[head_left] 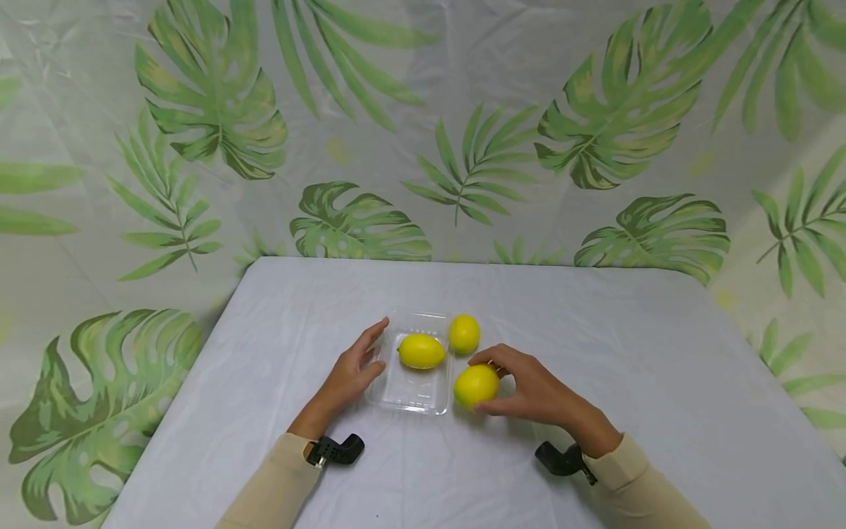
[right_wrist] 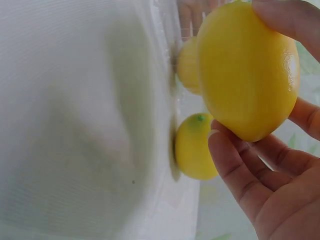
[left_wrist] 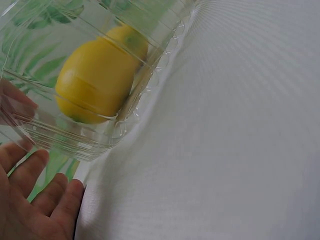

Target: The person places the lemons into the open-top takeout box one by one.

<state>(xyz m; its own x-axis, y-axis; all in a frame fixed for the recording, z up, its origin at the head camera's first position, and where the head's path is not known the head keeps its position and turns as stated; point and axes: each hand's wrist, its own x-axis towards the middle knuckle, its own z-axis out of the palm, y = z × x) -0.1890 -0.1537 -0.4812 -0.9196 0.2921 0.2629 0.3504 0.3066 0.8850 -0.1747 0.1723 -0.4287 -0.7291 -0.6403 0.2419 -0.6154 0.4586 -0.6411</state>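
Observation:
A clear plastic container (head_left: 410, 400) stands on the white table with one lemon (head_left: 421, 351) lying in it. My left hand (head_left: 350, 375) is at the container's left side, fingers extended along its wall; in the left wrist view the fingers (left_wrist: 30, 172) show next to the clear wall. Between thumb and fingertips my right hand (head_left: 532, 386) grips a second lemon (right_wrist: 248, 72), held up just right of the container. Behind it, a third lemon (head_left: 465, 334) rests on the table by the container's right edge.
The table (head_left: 661, 353) is covered with a white cloth. Behind it hangs a leaf-patterned backdrop (head_left: 463, 162), past the table's far edge. Each wrist wears a black camera mount (head_left: 340, 450).

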